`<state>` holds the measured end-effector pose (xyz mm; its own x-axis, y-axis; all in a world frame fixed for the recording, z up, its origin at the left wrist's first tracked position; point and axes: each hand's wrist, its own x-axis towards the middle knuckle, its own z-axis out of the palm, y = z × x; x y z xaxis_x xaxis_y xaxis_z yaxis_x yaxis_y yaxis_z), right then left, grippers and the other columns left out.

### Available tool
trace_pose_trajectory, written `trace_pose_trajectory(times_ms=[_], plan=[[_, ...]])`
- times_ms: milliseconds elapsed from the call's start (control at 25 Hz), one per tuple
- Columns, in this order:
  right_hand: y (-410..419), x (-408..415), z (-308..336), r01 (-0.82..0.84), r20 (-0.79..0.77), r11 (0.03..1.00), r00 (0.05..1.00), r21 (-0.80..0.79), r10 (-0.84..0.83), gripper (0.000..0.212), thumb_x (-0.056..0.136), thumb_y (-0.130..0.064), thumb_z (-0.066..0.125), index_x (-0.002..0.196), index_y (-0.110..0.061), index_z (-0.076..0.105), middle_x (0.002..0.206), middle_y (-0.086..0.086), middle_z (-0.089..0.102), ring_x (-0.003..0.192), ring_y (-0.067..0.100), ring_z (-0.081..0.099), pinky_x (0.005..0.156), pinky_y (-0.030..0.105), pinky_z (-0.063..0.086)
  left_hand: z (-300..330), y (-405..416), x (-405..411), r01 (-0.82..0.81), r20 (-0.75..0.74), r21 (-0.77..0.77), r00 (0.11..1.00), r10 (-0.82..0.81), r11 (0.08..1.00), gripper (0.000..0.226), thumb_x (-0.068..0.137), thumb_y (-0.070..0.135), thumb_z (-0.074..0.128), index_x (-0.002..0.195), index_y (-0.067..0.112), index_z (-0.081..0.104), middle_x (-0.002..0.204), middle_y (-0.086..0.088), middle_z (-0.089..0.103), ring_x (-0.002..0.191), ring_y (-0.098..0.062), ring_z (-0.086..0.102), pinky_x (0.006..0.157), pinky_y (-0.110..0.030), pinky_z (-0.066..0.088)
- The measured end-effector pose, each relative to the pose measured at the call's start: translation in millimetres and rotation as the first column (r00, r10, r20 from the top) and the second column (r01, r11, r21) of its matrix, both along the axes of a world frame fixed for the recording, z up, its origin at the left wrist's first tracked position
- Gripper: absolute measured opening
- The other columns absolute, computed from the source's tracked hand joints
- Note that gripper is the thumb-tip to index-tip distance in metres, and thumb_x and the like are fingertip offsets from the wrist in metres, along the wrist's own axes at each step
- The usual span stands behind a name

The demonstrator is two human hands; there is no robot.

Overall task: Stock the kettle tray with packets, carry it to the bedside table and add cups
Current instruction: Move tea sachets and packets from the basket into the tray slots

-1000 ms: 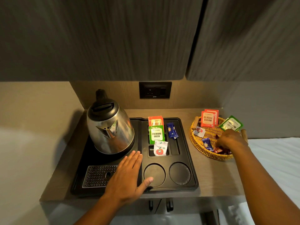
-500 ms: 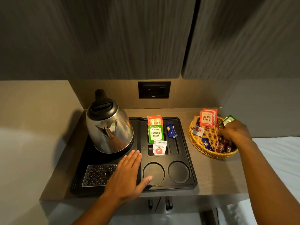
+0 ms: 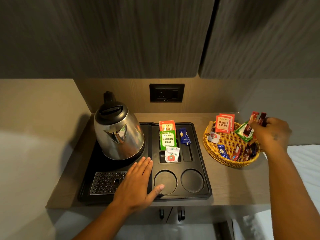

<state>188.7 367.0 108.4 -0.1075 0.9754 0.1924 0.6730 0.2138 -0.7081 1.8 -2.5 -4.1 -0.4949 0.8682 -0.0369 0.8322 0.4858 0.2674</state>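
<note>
A black kettle tray (image 3: 204,170) lies on the wooden shelf, with a steel kettle (image 3: 117,134) on its left half. Its slots hold an orange tea packet (image 3: 166,125), a green tea packet (image 3: 167,140), a blue sachet (image 3: 184,136) and a white sachet (image 3: 171,154). Two round cup wells (image 3: 192,180) stand bare. My left hand (image 3: 136,184) rests flat on the tray, fingers apart. My right hand (image 3: 271,134) hovers over the wicker basket's (image 3: 225,162) right rim, pinching dark red sachets (image 3: 258,118).
The basket holds orange Classic Assam packets (image 3: 224,124), a green packet (image 3: 242,131), and blue and red sachets. A black wall socket (image 3: 167,93) sits behind the tray. Dark cabinets hang overhead. White bedding (image 3: 304,163) lies at the right.
My right hand has lifted out of the basket's front right part and risen to its far right rim, now holding red sachets. The left hand has stayed on the tray.
</note>
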Motion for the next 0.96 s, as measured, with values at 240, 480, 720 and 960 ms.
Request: trace_pose_trajectory(times_ms=[240,480,720,960], plan=[[-82,-74,-28,-0.364,0.011,0.823,0.912,-0.436,0.409,0.015,0.079,-0.028,0.076,0.077,-0.019,0.065,0.075,0.001,0.066,0.066,0.013,0.064,0.052,0.026,0.047,0,1,0,0.002,0.009,0.004,1.0,-0.002,1.0,0.094,0.083,0.085,0.01,0.155,0.025,0.002,0.162,0.008,-0.003,0.147,-0.008,-0.011,0.119,-0.034,-0.002],[-104,-126,-69,-0.331,0.242,0.775,0.82,-0.539,0.519,0.034,0.069,-0.028,0.085,0.091,-0.009,0.068,0.088,0.009,0.07,0.077,0.024,0.067,0.062,0.032,0.053,-1,-1,-1,0.002,-0.004,0.032,1.0,-0.002,0.999,0.092,0.085,0.083,0.013,0.155,0.024,0.006,0.163,0.006,0.003,0.147,-0.007,-0.009,0.12,-0.035,0.001],[-103,-124,-63,-0.323,0.234,0.769,0.825,-0.552,0.514,0.035,0.062,-0.026,0.09,0.08,-0.007,0.067,0.074,0.011,0.07,0.063,0.025,0.07,0.061,0.041,0.061,-4,1,-1,0.021,-0.032,0.077,0.999,-0.019,0.997,0.093,0.086,0.083,0.016,0.154,0.021,0.011,0.163,0.003,0.009,0.148,-0.01,-0.003,0.12,-0.037,0.004],[-108,-82,-77,-0.37,0.323,0.903,0.846,-0.22,0.425,0.029,0.081,-0.037,0.072,0.075,-0.01,0.064,0.062,0.004,0.059,0.056,0.018,0.058,0.048,0.027,0.045,7,-7,4,-0.06,0.061,0.201,0.997,0.049,0.978,0.082,0.089,0.073,0.031,0.148,0.015,0.034,0.154,-0.002,0.035,0.144,-0.017,0.025,0.116,-0.035,0.024]])
